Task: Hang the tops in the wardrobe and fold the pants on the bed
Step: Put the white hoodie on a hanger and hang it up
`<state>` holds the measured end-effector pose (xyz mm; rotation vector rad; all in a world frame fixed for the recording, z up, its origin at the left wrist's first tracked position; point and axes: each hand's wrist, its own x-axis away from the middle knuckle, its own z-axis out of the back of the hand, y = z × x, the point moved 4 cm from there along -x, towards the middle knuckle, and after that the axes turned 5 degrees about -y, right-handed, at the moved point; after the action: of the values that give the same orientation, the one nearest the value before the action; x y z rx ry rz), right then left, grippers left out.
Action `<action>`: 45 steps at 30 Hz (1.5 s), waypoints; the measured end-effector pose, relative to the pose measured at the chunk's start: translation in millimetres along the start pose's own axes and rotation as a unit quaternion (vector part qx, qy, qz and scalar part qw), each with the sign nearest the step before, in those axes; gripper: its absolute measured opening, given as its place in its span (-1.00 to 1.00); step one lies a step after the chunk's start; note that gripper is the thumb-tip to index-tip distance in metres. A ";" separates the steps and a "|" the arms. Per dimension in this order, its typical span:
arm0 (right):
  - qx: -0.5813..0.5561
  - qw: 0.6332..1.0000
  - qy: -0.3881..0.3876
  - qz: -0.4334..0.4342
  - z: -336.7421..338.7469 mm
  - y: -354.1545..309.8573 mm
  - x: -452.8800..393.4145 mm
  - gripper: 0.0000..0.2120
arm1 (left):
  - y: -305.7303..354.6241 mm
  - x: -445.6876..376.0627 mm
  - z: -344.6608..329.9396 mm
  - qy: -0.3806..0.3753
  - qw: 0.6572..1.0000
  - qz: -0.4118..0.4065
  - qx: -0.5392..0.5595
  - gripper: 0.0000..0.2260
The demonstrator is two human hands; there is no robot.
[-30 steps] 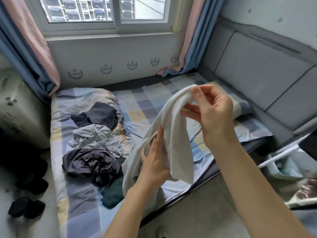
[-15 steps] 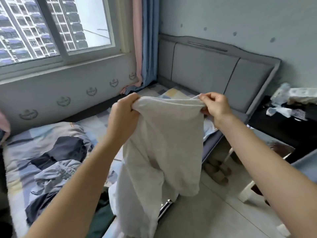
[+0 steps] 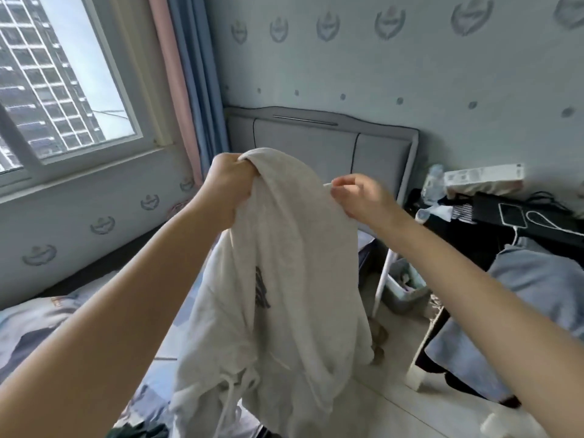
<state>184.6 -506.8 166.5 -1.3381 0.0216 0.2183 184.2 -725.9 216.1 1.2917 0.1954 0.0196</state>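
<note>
Room: bedroom corner, window (image 3: 63, 90) at left, grey padded headboard (image 3: 319, 143) straight ahead, cluttered dark side table (image 3: 505, 216) at right.
Bed (image 3: 38, 314): low at left, patterned cover, partly behind the left forearm; no wardrobe in view.
White garment (image 3: 284, 279): lifted clear of the bed, between both hands, top edge level with them; long axis vertical, hanging straight down; drawstrings dangling at the lower hem.
Nearer hand: both at the top edge, left one bearing most of the bunched cloth.
Left hand (image 3: 229, 184): clenched round a gathered wad of the top edge, arm stretched forward.
Right hand (image 3: 360, 197): pinching the edge just beside the left, fingers curled, arm stretched forward.
Likely need: garment type still unclear, so spreading it out.
</note>
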 end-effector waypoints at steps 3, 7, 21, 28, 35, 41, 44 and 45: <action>0.249 0.962 0.039 0.106 10.2 -8.7 41.3 -0.57 | 5.0 -14.6 -59.2 -0.032 0.999 0.024 -0.005 -0.90; 0.308 0.909 0.091 0.266 2.9 -0.6 100.8 -0.77 | 12.8 -30.7 -112.9 -0.041 0.995 0.083 0.044 -0.87; 0.328 0.942 0.068 0.001 83.8 71.4 77.5 -0.79 | 46.2 -77.8 -239.8 -0.246 0.959 0.050 0.134 -0.93; 0.017 0.915 0.400 -0.057 197.0 48.7 49.0 -0.79 | 16.0 -41.6 -300.4 -0.617 0.782 -0.082 -0.030 -0.17; 0.067 0.854 0.513 -0.052 255.0 26.7 46.3 -0.88 | 0.2 -49.1 -348.6 -0.523 0.763 -0.302 -0.231 -0.42; 0.379 0.764 0.514 -0.093 270.9 3.4 87.4 -0.80 | 25.7 -110.3 -367.8 -0.512 0.802 -0.271 -0.147 -0.80; 0.339 0.797 0.479 -0.141 266.0 12.6 103.7 -0.66 | 59.3 -126.9 -386.2 -0.495 0.815 -0.291 -0.082 -0.78; 0.343 0.790 0.481 -0.163 263.9 14.2 110.1 -0.62 | 67.7 -126.6 -399.2 -0.468 0.817 -0.323 -0.094 -0.84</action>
<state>261.2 -232.9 199.0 -0.5756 0.6694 -0.7366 4.1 -342.4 193.4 0.8547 -0.2281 -1.1408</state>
